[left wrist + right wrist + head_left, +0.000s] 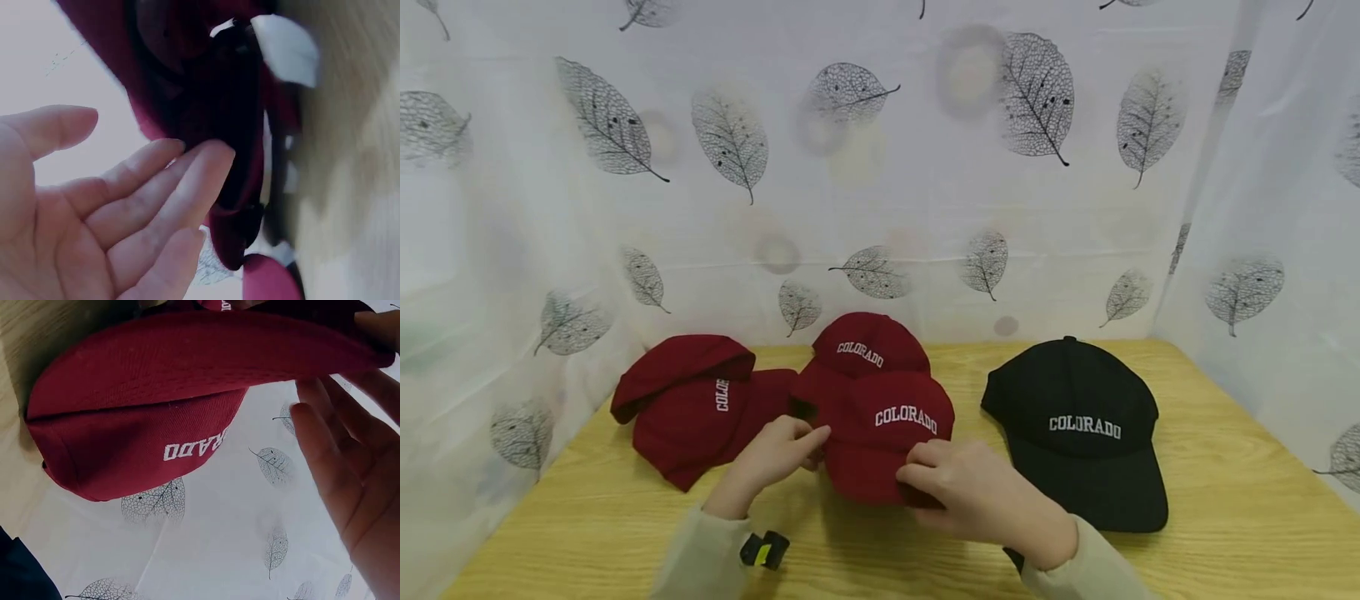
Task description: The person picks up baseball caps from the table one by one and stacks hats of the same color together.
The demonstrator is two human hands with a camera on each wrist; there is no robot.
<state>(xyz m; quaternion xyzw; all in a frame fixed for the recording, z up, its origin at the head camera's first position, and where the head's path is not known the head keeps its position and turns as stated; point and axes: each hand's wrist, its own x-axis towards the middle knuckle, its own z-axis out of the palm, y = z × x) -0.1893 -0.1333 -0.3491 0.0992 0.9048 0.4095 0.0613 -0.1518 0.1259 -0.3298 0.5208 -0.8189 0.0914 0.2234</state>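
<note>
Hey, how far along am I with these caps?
Seemingly done: the rear red cap sits crown-up, overlapped by the front red cap. In hand: your right hand pinches its brim; your left hand is open beside it. Probably left: the red cap bundle, lying askew with its lettering sideways. The black cap, lettering forward, may be finished.

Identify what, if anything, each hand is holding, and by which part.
The right hand pinches the front red cap by the right edge of its brim; the left hand grips nothing.
</note>
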